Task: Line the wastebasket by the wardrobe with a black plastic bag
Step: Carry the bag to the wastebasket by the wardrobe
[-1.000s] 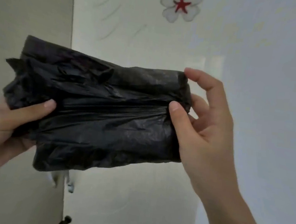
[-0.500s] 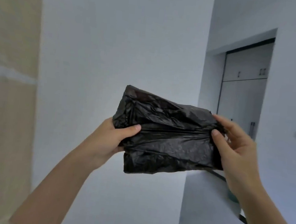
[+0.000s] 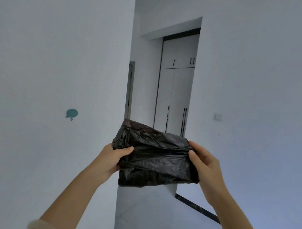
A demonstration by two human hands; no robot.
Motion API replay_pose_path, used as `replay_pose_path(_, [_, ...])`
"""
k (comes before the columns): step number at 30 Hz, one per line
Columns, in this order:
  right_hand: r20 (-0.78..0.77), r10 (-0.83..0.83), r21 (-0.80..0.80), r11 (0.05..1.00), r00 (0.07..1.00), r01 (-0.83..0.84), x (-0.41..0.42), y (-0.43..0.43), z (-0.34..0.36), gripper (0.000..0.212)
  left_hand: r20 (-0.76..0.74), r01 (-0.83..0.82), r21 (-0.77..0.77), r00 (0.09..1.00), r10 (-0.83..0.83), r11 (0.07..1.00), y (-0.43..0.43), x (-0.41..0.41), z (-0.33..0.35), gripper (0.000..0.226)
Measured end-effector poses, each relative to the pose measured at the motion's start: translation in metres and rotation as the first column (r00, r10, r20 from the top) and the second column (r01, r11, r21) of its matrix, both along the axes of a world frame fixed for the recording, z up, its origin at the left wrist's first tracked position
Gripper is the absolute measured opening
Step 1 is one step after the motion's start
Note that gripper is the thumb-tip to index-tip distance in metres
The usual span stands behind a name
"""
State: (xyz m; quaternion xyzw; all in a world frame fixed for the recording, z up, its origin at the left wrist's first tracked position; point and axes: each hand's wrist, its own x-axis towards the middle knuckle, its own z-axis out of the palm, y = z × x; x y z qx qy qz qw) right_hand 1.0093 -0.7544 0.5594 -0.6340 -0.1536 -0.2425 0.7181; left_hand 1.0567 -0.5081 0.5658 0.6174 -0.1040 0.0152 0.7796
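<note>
Both hands, left (image 3: 112, 157) and right (image 3: 204, 164), grip a folded black bag (image 3: 156, 159) before a white wardrobe (image 3: 175, 90).

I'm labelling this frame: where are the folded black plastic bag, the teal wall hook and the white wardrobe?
folded black plastic bag (image 3: 155, 161): head view, crinkled front face.
teal wall hook (image 3: 72, 113): head view, rounded body.
white wardrobe (image 3: 175, 90): head view, tall lower door.

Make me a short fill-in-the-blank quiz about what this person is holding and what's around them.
1. Both hands hold a folded plastic bag coloured ____.
2. The left hand grips the bag's ____ edge.
3. The small hook on the wall is coloured ____.
4. The wardrobe doors behind the bag are ____.

Missing words: black; left; teal; closed
</note>
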Motion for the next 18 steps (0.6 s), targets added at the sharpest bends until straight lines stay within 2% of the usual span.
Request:
replay_pose_path(7, [-0.033, -0.099, -0.015, 0.995, 0.995, 0.098, 0.182, -0.041, -0.026, 0.036, -0.023, 0.031, -0.043, 0.999, -0.032, 0.999, -0.039, 0.197, -0.027, 0.048])
replay_pose_path(12, [-0.064, -0.14, -0.005, 0.99, 0.988, 0.14, 0.307, -0.071, -0.028, 0.036, -0.042, 0.092, -0.079, 0.995, -0.095, 0.993, -0.076, 0.337, -0.028, 0.045])
replay_pose_path(18, [-0.109, -0.147, -0.038, 0.989, 0.983, 0.144, 0.451, -0.122, -0.042, 0.039, -0.079, 0.139, -0.081, 0.986, -0.145, 0.987, -0.142, 0.495, -0.044, 0.025])
